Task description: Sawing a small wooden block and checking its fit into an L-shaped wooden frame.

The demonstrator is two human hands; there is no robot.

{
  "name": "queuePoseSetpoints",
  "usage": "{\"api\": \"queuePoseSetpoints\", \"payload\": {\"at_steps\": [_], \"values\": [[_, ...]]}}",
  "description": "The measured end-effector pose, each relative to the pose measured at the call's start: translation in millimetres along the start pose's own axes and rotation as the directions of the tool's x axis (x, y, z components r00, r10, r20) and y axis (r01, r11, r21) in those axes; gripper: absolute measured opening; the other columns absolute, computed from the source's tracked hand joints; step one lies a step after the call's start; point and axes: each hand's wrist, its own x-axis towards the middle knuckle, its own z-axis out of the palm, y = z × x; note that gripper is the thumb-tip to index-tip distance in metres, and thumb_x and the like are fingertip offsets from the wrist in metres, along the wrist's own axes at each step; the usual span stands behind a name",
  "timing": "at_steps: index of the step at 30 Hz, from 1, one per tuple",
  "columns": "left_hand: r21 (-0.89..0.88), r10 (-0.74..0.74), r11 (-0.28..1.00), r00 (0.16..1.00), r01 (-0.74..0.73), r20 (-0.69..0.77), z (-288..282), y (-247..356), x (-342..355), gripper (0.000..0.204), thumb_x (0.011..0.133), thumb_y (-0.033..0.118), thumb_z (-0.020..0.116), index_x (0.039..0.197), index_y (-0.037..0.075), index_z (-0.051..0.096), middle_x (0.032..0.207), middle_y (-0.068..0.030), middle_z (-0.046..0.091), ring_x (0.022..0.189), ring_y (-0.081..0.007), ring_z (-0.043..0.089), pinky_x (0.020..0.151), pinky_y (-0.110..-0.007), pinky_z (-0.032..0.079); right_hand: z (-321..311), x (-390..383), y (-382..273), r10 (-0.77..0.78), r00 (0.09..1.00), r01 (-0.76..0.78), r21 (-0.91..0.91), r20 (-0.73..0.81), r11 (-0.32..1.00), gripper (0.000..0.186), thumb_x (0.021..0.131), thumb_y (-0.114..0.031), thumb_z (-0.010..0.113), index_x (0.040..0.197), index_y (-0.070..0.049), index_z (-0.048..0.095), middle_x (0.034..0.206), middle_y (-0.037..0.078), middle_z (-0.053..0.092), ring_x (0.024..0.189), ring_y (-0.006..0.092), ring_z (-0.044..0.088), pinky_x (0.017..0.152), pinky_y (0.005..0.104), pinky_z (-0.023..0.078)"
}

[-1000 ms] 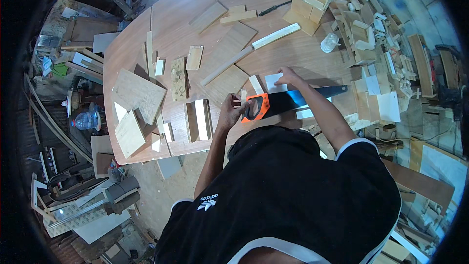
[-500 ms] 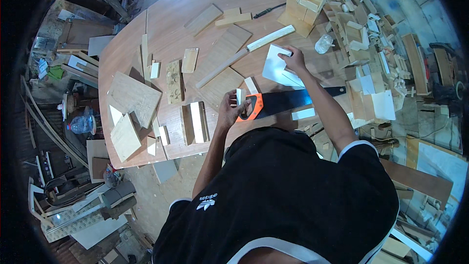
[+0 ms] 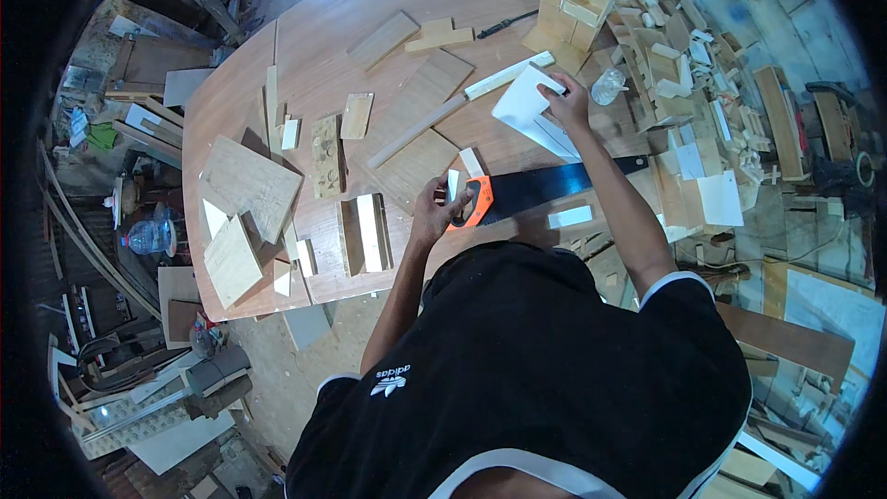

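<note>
My left hand (image 3: 431,211) is closed around a small white wood block (image 3: 453,185), right beside the orange handle (image 3: 479,202) of a hand saw. The saw's dark blade (image 3: 536,192) lies across the table, pointing right. Higher up and to the right, my right hand (image 3: 567,103) grips a flat white board (image 3: 520,103) by its right edge, thumb and fingers pinching it. The board is tilted, with its lower part near the blade. Another white block (image 3: 471,162) lies just above the saw handle, and a white strip (image 3: 570,216) is below the blade.
Across the brown table (image 3: 305,42) lie several wood boards, including a large square panel (image 3: 251,187) at left and a long strip (image 3: 420,129) in the middle. A clear plastic cup (image 3: 608,87), a wooden box (image 3: 573,5) and piled offcuts (image 3: 679,69) stand at right.
My right hand has moved slightly up and right, tilting the white board more. My left hand keeps the block by the saw handle, almost unmoved.
</note>
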Motion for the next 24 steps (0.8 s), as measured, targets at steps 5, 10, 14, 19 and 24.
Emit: {"api": "queuePoseSetpoints", "payload": {"at_steps": [5, 10, 14, 19, 24], "values": [[-0.016, -0.015, 1.0, 1.0, 0.015, 0.02, -1.4, -0.1, -2.0, 0.055, 0.076, 0.037, 0.076, 0.107, -0.004, 0.056, 0.083, -0.0114, 0.06, 0.068, -0.0145, 0.06, 0.053, -0.026, 0.048, -2.0, 0.6, -7.8, -0.082, 0.996, 0.084, 0.079, -0.032, 0.993, 0.035, 0.075, -0.014, 0.077, 0.104, 0.0, 0.063, 0.092, 0.006, 0.067, 0.082, 0.0115, 0.062, 0.07, 0.0249, 0.05], [0.024, 0.013, 1.0, 1.0, -0.013, 0.0, -1.3, -5.2, -1.4, 0.056, 0.075, 0.036, 0.076, 0.109, -0.004, 0.056, 0.085, -0.0109, 0.06, 0.071, -0.0154, 0.059, 0.054, -0.027, 0.049, -3.6, -0.1, -17.0, -0.085, 0.996, 0.086, 0.19, -0.013, 0.978, 0.035, 0.077, -0.013, 0.076, 0.107, -0.001, 0.062, 0.093, 0.006, 0.066, 0.082, 0.0104, 0.061, 0.071, 0.0235, 0.05], [0.053, -0.056, 0.997, 0.998, 0.055, 0.021, -1.2, 0.1, -1.2, 0.057, 0.075, 0.038, 0.075, 0.113, -0.002, 0.057, 0.094, -0.0116, 0.064, 0.086, -0.0176, 0.06, 0.076, -0.032, 0.049, -7.4, -2.2, -31.3, -0.073, 0.997, 0.061, 0.311, 0.026, 0.948, 0.037, 0.076, -0.013, 0.077, 0.106, 0.002, 0.06, 0.092, 0.01, 0.065, 0.083, 0.0153, 0.064, 0.064, 0.0267, 0.055], [0.021, -0.01, 1.0, 0.999, 0.01, -0.042, -0.8, -0.2, -2.9, 0.059, 0.074, 0.037, 0.077, 0.113, -0.001, 0.057, 0.095, -0.0116, 0.062, 0.083, -0.0181, 0.06, 0.071, -0.032, 0.05, -1.8, -11.4, -59.9, -0.138, 0.99, 0.123, 0.508, -0.009, 0.852, 0.039, 0.078, -0.013, 0.075, 0.109, 0.003, 0.057, 0.095, 0.011, 0.065, 0.084, 0.0149, 0.064, 0.063, 0.0258, 0.056], [0.02, 0.127, 0.992, 0.977, -0.126, -0.173, -3.8, 51.2, -10.7, 0.057, 0.071, 0.034, 0.08, 0.112, 0.001, 0.058, 0.096, -0.0106, 0.057, 0.085, -0.0185, 0.057, 0.071, -0.032, 0.048, -12.9, -23.8, -99.7, -0.284, 0.952, 0.304, 0.41, -0.111, 0.86, 0.038, 0.08, -0.013, 0.074, 0.108, 0.006, 0.057, 0.096, 0.012, 0.065, 0.084, 0.0127, 0.063, 0.068, 0.0227, 0.052]]}}
